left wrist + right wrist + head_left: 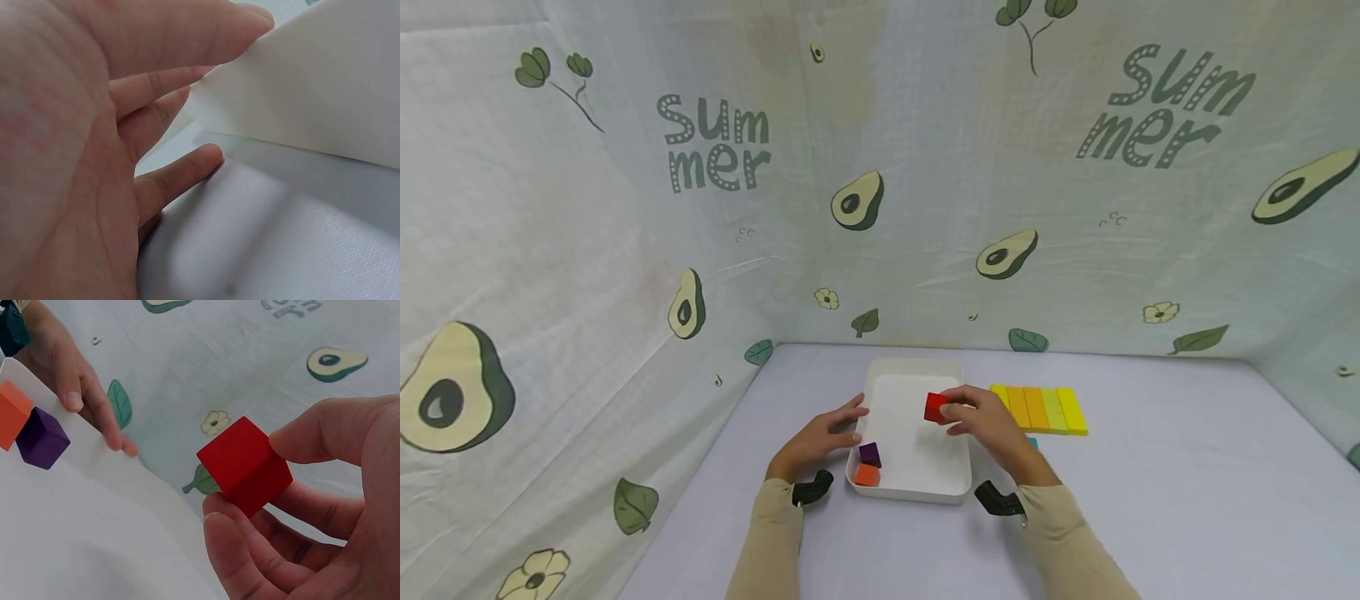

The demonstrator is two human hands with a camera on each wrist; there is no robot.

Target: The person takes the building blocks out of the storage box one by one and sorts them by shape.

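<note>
So, red cube (936, 407) pinched in the right hand (992, 429), up over the white tray (917, 492)

Thumb and fingertips (234, 534) grasp the cube; it hangs above the tray's far right part, touching nothing else; left hand (820, 437) rests on the tray's left rim, thumb on the edge, fingers fairly straight; purple cube (870, 454) and orange cube (867, 475) sit touching in the near left corner; a row of yellow-to-orange bars (1039, 408) lies just right of the tray.

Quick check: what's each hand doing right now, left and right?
Left hand: open, fingers straight against the white tray edge, holding nothing.
Right hand: pinching the red cube above the tray.
</note>
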